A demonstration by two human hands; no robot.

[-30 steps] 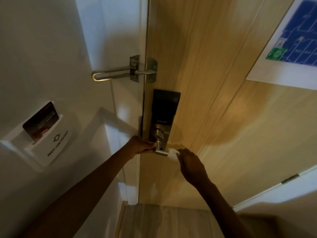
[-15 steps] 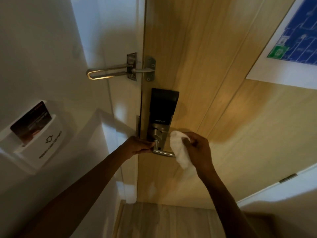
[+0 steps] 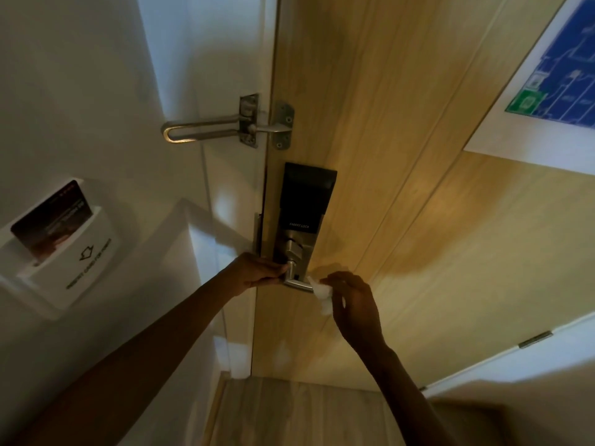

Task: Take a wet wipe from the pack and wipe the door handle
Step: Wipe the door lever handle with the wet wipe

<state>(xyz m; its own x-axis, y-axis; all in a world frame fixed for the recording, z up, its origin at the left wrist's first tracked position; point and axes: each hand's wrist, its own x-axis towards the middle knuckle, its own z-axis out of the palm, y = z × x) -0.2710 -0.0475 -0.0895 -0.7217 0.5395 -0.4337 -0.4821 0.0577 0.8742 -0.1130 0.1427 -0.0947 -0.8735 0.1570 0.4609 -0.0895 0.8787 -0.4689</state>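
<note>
Evidently mid-task: the wipe is pinched by the right hand at the handle, which is gripped by the left hand.

Two hands, lower centre: left hand, right hand. At centre: one wet wipe, one door handle, one smart lock. One door guard above. One key card and one card holder, left edge. One floor plan, upper right.

One head-worn wide-angle view faces the door closely, angled downward.
</note>
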